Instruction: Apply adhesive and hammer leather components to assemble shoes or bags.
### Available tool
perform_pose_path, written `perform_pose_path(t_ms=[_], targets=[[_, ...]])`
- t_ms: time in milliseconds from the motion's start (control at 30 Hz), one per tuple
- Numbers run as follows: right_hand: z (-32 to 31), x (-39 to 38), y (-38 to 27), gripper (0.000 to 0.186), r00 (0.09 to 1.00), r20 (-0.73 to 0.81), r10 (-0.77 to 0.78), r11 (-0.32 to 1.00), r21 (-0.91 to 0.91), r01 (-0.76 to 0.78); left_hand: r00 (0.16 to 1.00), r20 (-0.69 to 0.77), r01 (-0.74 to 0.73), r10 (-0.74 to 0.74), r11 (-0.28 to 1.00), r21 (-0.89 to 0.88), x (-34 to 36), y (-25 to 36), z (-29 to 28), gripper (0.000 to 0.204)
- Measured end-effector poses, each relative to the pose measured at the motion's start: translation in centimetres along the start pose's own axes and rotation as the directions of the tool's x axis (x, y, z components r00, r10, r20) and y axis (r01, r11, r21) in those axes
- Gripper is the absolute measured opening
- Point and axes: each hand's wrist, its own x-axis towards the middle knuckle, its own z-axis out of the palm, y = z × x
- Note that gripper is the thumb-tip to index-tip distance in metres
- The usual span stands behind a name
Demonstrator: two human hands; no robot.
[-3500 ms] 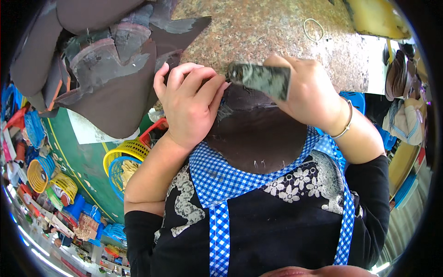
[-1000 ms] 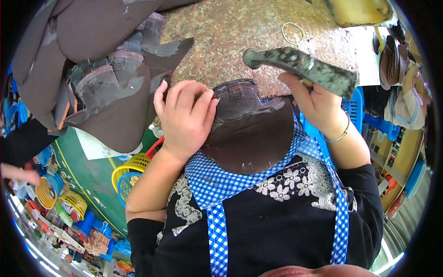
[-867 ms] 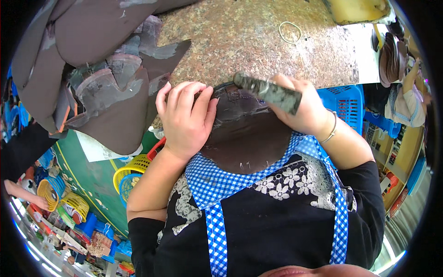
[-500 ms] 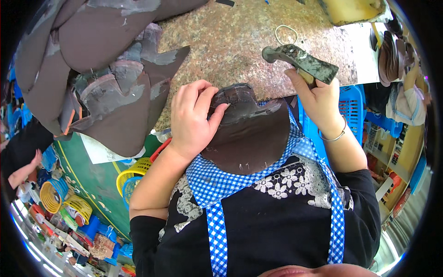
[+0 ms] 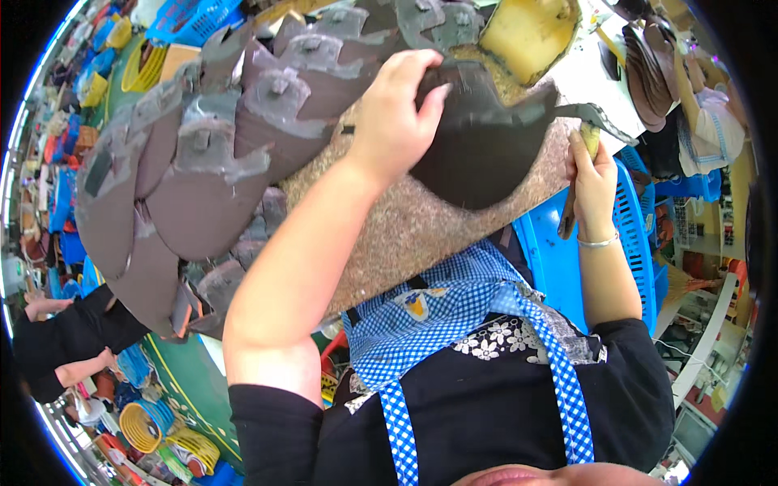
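Note:
My left hand [image 5: 397, 117] is raised over the far part of the table, thumb and fingers closed on the upper edge of a dark brown leather piece [image 5: 478, 166]. The piece has a rounded lower edge and hangs slightly blurred over the speckled tabletop [image 5: 381, 235]. To the right, my right hand [image 5: 596, 182] is wrapped around a hammer [image 5: 604, 116]. The hammer's metal head points toward the table's far right corner, and its handle end shows below my fingers. The head lies close to the leather piece's right tip; whether they touch I cannot tell.
Overlapping brown leather pieces [image 5: 207, 202] with grey patches cover the table's left and far side. A yellowish block [image 5: 535, 36] stands at the back. A blue plastic basket [image 5: 551, 251] is by my right arm. Another person's arm [image 5: 85, 371] shows at the lower left.
My left hand has carried the leather piece from my lap forward and to the right over the table. The hammer has moved right and turned. More of the leather pile now shows.

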Motion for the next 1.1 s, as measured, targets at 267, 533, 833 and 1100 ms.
perform_pose_path(t_ms=[267,533,833,1100], targets=[[-4.2,0.4,1.3,0.014,0.927,0.02,-0.374,0.666,-0.69,0.284,0.939,0.335,-0.224,0.076,0.874,0.432,9.6,-7.6,2.0,0.033],[-1.0,2.3,1.4,0.038,0.773,0.335,-0.539,0.462,-0.65,0.604,0.942,0.242,0.041,-0.234,0.794,0.606,16.0,-14.2,2.3,0.052],[14.6,6.3,1.3,0.051,0.866,0.19,-0.462,0.818,-0.286,0.499,0.951,0.296,-0.013,-0.09,0.944,0.328,14.2,-9.9,-5.8,0.029],[20.5,10.2,-9.8,0.026,0.582,0.093,-0.808,0.581,-0.042,0.813,0.983,0.075,-0.178,0.169,0.972,0.151,11.4,-4.1,-14.1,0.022]])
